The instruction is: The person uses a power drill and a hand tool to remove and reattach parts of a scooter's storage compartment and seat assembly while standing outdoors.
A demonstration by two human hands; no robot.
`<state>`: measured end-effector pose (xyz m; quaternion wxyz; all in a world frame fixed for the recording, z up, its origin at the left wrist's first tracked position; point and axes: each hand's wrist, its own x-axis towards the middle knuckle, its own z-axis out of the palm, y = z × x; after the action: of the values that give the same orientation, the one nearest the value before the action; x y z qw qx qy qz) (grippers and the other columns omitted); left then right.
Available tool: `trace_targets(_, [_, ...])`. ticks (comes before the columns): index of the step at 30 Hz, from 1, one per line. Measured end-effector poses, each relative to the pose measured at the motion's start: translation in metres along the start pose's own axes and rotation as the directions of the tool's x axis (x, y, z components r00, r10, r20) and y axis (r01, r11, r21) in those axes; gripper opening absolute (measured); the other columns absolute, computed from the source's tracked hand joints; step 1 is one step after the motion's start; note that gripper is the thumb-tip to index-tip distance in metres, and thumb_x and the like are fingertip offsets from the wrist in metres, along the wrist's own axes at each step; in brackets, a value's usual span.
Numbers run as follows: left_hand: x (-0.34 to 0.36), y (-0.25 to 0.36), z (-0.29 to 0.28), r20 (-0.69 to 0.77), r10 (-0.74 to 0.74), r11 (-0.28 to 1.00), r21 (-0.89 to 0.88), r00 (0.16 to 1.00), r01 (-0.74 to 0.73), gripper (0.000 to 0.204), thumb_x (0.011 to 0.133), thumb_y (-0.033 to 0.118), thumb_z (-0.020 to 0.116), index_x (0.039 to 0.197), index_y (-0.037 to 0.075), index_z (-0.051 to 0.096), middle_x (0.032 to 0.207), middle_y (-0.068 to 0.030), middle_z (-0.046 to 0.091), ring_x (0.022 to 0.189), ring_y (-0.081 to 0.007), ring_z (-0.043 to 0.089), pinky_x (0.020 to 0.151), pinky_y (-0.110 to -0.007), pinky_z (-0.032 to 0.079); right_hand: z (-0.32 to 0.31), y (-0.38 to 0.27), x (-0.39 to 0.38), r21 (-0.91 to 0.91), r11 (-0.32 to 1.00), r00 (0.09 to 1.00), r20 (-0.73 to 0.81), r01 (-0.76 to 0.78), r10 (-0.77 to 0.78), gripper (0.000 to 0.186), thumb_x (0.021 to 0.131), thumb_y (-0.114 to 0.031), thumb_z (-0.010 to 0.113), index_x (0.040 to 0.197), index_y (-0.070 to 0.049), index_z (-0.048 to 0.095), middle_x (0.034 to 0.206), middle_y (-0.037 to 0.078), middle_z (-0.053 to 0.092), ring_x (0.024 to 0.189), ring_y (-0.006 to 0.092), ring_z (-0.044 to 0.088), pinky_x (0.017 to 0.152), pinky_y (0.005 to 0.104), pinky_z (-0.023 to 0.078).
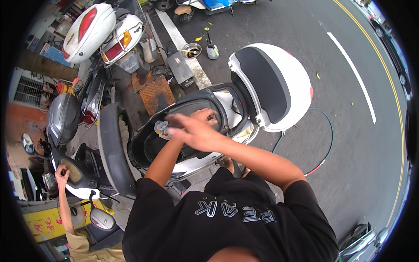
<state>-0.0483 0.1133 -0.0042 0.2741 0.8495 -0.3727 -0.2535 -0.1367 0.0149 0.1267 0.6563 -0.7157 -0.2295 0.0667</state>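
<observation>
A scooter has its seat (114,148) tipped up, and the under-seat storage bin (146,150) lies open in front of me. My left hand (204,116) is at the rear end of this bin, its fingers curled; my right arm hides part of it, and what the fingers hold, if anything, does not show. Crossing above my left forearm, my right hand (192,133) points left with its fingers stretched out, slightly blurred and holding nothing visible. Beside its fingertips, a crumpled clear plastic bag (162,129) sits in the bin.
A white top box (292,83) stands open behind the seat. Another person's hand (62,174) rests near the scooter's front. Farther off are a metal bowl (192,50), a spray bottle (212,49), a rusty plate (157,96) and parked scooters (122,37). A hose (331,131) curves over the road.
</observation>
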Motion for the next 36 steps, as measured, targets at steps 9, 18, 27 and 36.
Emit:
trace_targets(9, [-0.050,0.031,0.032,-0.206,-0.215,0.688,-0.726,0.955,-0.001,0.038,0.086,0.017,0.062,0.118,0.000,0.052,0.111,-0.0125,0.059,0.101,-0.0180,0.058,0.087,-0.030,0.046,0.036,-0.050,0.037,0.158,0.979,0.992,-0.048,0.127,-0.121,0.036,0.095,-0.028,0.044,0.110,0.003,0.049,0.092,0.028,0.059,0.091,0.0445,0.056,0.076,0.0453,0.045])
trace_targets(18, [-0.203,0.112,0.046,-0.623,-0.408,-0.429,-0.514,0.667,-0.743,0.094,0.063,0.049,0.076,0.137,0.008,0.034,0.138,-0.0128,0.037,0.117,-0.0358,0.042,0.100,-0.057,0.032,-0.016,-0.008,0.045,0.281,0.956,0.993,0.099,-0.087,0.061,0.028,0.090,-0.015,0.048,0.109,0.005,0.054,0.089,0.012,0.061,0.082,0.0184,0.058,0.075,0.0300,0.046])
trace_targets(27, [-0.172,0.128,0.007,-0.692,-0.661,-0.226,-0.185,0.290,-0.956,0.051,0.075,0.041,0.070,0.113,0.009,0.059,0.110,-0.0058,0.062,0.101,-0.0195,0.055,0.090,-0.036,0.044,-0.081,0.180,0.051,0.189,0.895,0.791,-0.419,-0.404,0.446,0.035,0.082,-0.022,0.059,0.104,0.006,0.059,0.099,0.019,0.064,0.089,0.0247,0.061,0.080,0.0331,0.045])
trace_targets(36, [-0.225,0.111,-0.033,-0.808,-0.563,-0.189,-0.075,0.170,-0.979,0.061,0.069,0.038,0.076,0.115,0.006,0.053,0.108,-0.0023,0.053,0.092,-0.0146,0.052,0.074,-0.031,0.042,-0.060,0.260,0.007,0.215,0.593,0.504,-0.353,-0.776,0.788,0.074,0.080,-0.043,0.065,0.125,0.011,0.043,0.120,0.023,0.054,0.113,0.0309,0.052,0.096,0.0349,0.039])
